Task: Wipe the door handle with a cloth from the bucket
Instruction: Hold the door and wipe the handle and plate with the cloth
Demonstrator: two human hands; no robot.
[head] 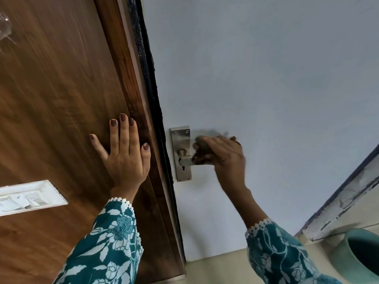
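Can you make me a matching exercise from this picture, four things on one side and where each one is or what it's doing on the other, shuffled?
Things:
1. left hand
2. right hand
3. bucket
4. switch plate

Places or states:
A. standing on the floor at lower right
B. flat, fingers spread, on the wooden panel
C. closed on a dark cloth at the door handle
D. mounted on the wood at far left

Pairs: 1-B, 2-C, 3-A, 4-D

Brownish cloth (pixel 202 149), seemingly on handle (pixel 185 161)
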